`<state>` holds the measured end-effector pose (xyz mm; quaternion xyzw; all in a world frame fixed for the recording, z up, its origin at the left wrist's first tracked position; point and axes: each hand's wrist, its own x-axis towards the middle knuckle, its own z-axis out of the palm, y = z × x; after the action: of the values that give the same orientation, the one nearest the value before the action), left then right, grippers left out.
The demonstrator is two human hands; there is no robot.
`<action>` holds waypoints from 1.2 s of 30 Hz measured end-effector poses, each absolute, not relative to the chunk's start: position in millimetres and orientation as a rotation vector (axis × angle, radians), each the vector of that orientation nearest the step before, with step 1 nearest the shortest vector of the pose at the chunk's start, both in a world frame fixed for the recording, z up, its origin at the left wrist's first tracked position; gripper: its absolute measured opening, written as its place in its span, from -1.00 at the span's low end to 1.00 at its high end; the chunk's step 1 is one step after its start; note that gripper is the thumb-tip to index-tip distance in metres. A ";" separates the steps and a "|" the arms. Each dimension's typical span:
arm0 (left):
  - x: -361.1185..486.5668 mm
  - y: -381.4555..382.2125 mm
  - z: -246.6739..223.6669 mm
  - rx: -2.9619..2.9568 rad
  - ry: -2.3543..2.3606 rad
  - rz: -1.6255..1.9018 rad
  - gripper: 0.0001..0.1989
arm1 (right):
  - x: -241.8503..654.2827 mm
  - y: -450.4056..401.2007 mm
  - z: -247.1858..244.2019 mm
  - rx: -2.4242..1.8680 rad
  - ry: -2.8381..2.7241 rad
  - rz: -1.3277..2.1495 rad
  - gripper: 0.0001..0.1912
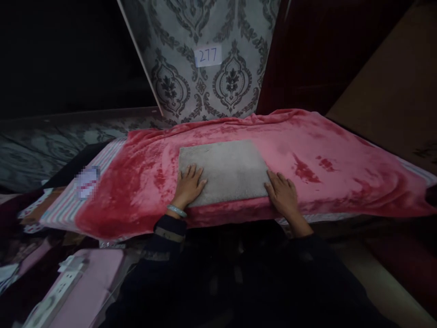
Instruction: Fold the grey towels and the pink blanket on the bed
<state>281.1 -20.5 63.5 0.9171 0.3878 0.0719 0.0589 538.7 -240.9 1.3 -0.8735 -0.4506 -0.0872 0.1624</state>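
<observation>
A grey rectangular cloth [228, 168] lies flat on a pink and red plush blanket [327, 159]. At its left edge rests my left hand [190, 184], fingers spread, partly on the cloth and partly on the blanket; a pale bangle [176, 211] circles that wrist. My right hand [282, 192] lies palm down by the cloth's right edge, its fingers apart and the thumb side touching the border. Neither hand grips anything. The cloth's front edge runs close to the near edge of the blanket-covered surface.
A striped cloth [64, 205] shows under the blanket at left, with a blurred item [88, 182] on it. A white power strip [58, 291] lies on a pink surface [92, 278] at lower left. Behind stand a dark screen [68, 59] and patterned wall [201, 91] with a "277" label [208, 55].
</observation>
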 end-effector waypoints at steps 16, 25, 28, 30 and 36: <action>220.7 7.0 57.8 1.231 1.027 0.881 -0.37 | 549.5 -240.2 -14.9 -2.305 -1.175 -0.262 -0.36; 238.8 14.6 54.1 1.197 0.953 0.839 -0.69 | 571.0 -239.2 -21.3 -2.129 -1.088 -0.078 -0.32; 241.1 14.8 55.6 1.203 0.955 0.819 -0.67 | 585.7 -230.2 -17.0 -2.046 -1.033 0.127 -0.26; 241.4 14.4 57.2 1.204 0.958 0.809 -0.68 | 593.4 -220.6 -11.2 -2.019 -1.005 0.212 -0.20; 241.4 12.8 63.9 1.202 0.956 0.789 -0.74 | 600.7 -187.4 22.6 -2.125 -1.000 0.321 -0.17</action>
<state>241.4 12.8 63.9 0.5293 0.4206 0.3472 0.6499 600.7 -187.4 22.6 -0.8306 -0.3910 0.1256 0.3762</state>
